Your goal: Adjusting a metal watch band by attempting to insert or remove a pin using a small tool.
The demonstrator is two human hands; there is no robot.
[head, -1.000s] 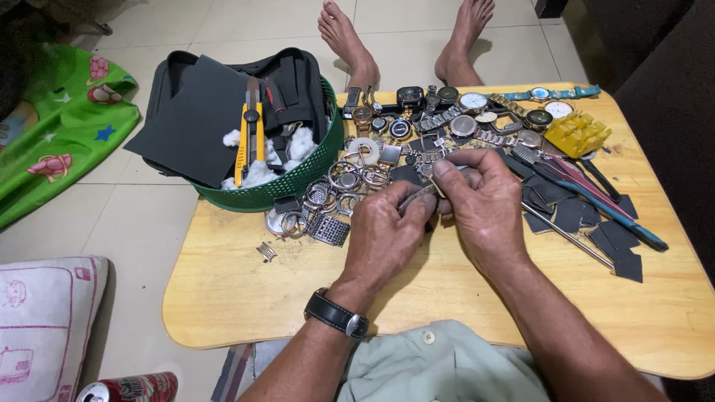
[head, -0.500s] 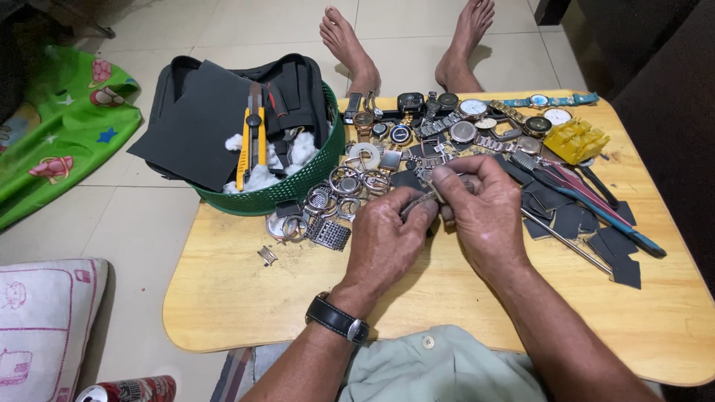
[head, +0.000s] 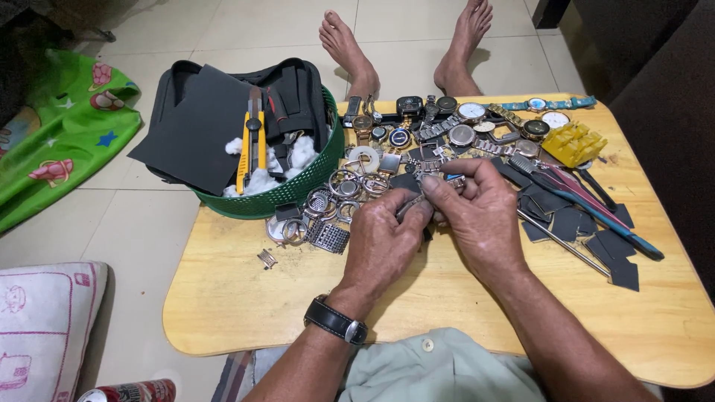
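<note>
Left of the grip, green basket [head: 298,195] of cotton and yellow cutter [head: 252,141]; left hand [head: 383,242] and right hand [head: 477,216] pinched together on a small metal watch part [head: 428,195], raised off the wooden surface [head: 246,298]; beyond, loose watches [head: 469,123].

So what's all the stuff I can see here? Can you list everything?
table: one, light wood, under everything
basket: one, green, table's left corner
foam sheets: several, black, in the basket
cutter: one, yellow and black, in the basket
cotton wads: a few, white, in the basket
watches and watch parts: many, silver, gold, black, table's far middle
plastic block: one, yellow, far right
foam scraps: several, black, right side
long tools: a few, blue and red handles, right side
cloth: one, green, on the floor, left
cushion: one, white and pink, lower left
can: one, red, bottom edge
feet: two, bare, beyond the table
left hand: wristwatch on its wrist, pinching a small metal piece
right hand: pinching the same piece
</note>
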